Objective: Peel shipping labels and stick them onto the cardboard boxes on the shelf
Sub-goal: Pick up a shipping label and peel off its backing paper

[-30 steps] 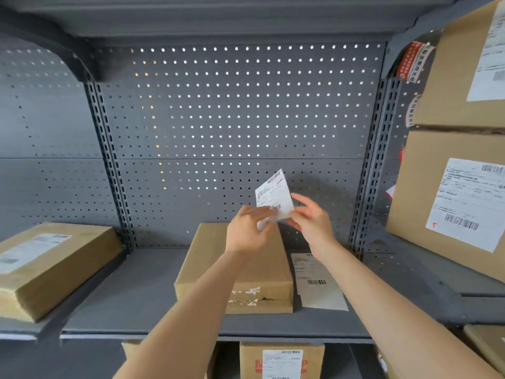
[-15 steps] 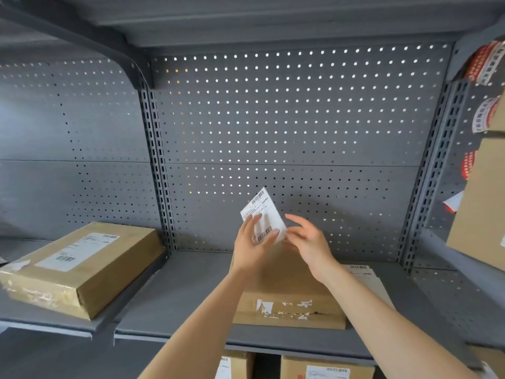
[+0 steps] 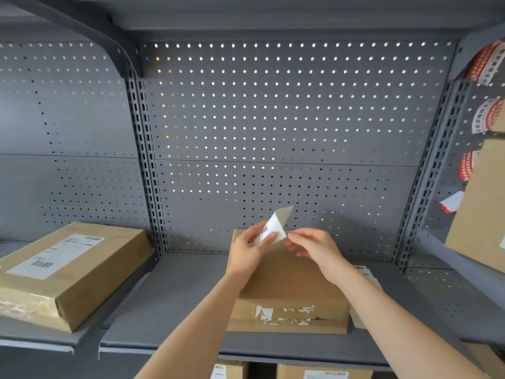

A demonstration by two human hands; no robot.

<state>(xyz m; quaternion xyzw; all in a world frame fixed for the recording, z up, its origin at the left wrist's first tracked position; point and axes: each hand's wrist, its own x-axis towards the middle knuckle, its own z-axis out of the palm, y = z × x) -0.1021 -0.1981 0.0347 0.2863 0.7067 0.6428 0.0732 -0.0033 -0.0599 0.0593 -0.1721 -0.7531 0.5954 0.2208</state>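
A flat cardboard box [image 3: 289,291] with no label on top lies on the middle grey shelf [image 3: 175,310]; torn white label scraps mark its front face. Above its far end my left hand [image 3: 247,251] pinches a white shipping label [image 3: 270,228] with a barcode. The label's upper corner is curled over, showing its plain back. My right hand [image 3: 314,250] is at the label's right lower edge, fingertips touching or almost touching it; I cannot tell whether it grips the label.
A labelled cardboard box [image 3: 68,272] sits on the left shelf. More label sheets [image 3: 366,277] lie right of the middle box. Tilted boxes [image 3: 483,214] and red-and-white tape rolls [image 3: 489,61] are at the right. Labelled boxes [image 3: 322,373] stand below. A perforated back panel [image 3: 273,132] closes the bay.
The view has turned left and moved closer. Both hands have come down towards the box's far end, and the label's top corner is now folded over, showing its back.
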